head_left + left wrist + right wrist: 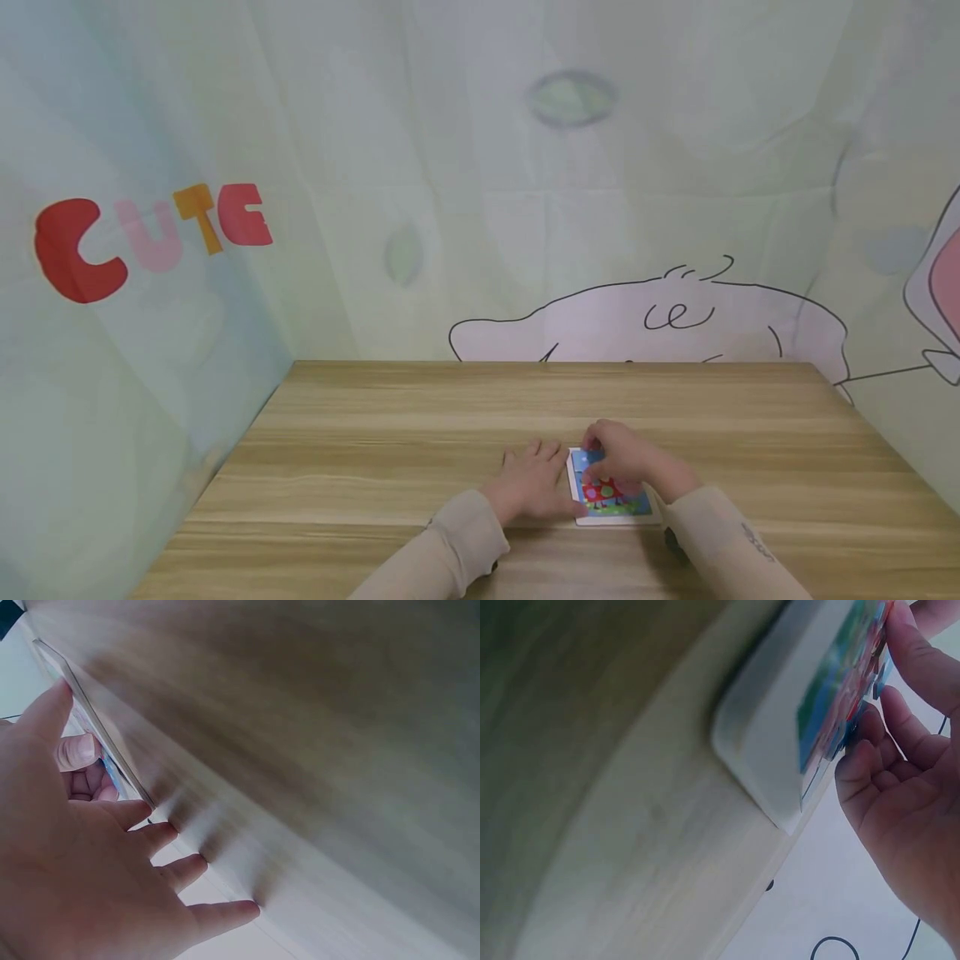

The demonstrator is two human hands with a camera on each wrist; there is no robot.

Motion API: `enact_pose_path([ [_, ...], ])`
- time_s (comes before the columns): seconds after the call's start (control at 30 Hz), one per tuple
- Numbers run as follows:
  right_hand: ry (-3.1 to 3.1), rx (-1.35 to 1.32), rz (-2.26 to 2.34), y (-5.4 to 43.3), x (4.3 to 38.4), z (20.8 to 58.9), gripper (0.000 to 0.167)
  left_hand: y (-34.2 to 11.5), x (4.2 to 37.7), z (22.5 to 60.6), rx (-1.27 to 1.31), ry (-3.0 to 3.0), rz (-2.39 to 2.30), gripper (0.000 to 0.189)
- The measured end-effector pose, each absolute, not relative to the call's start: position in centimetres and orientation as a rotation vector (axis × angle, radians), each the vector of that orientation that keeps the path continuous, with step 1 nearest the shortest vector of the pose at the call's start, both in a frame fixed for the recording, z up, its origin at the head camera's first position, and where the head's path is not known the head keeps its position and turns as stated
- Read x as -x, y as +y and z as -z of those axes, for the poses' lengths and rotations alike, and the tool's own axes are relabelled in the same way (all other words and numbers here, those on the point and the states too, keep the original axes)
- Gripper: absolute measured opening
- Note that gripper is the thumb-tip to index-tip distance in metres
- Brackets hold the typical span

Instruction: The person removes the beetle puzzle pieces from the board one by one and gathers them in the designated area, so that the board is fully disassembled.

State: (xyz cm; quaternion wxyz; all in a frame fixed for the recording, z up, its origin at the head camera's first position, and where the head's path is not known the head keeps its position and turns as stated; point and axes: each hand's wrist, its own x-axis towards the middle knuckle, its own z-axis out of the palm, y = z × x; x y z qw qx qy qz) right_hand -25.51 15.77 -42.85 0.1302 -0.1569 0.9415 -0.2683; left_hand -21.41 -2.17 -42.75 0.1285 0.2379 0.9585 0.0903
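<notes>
A small picture puzzle [615, 521] with a white border lies flat on the table, showing a red spotted figure on blue and green. My left hand [534, 485] is spread at its left side. Its fingertips rest on the wood and its thumb lies on the puzzle's near left corner. Over the far part of the picture, my right hand [626, 454] has curled fingers, with thumb and forefinger at a blue puzzle piece [883, 679] near the far left corner. That piece sits slightly raised in the right wrist view, partly hidden by the fingers.
The wooden table [375, 467] reaches back to a pale printed curtain [420, 167] with a cartoon outline. Red, pink and orange letters [78, 250] show on the left side of the curtain.
</notes>
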Motion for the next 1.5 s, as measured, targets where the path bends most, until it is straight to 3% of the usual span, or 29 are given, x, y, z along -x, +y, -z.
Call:
enact_pose_path([
  [0.53, 2.719, 0.436, 0.875, 15.7, 25.5, 42.9, 0.03, -2.2, 21.5, 42.8, -0.696, 2.798, -0.238, 0.091],
  [1.0, 2.702, 0.386, 0.956, 16.0, 25.4, 42.5, 0.017, -2.2, 21.4, 42.7, -0.691, 2.782, -0.248, 0.091],
  [1.5, 2.67, 0.536, 1.049, 16.8, 25.6, 42.6, 0.004, -2.1, 21.6, 43.1, -0.704, 2.796, -0.223, 0.091],
])
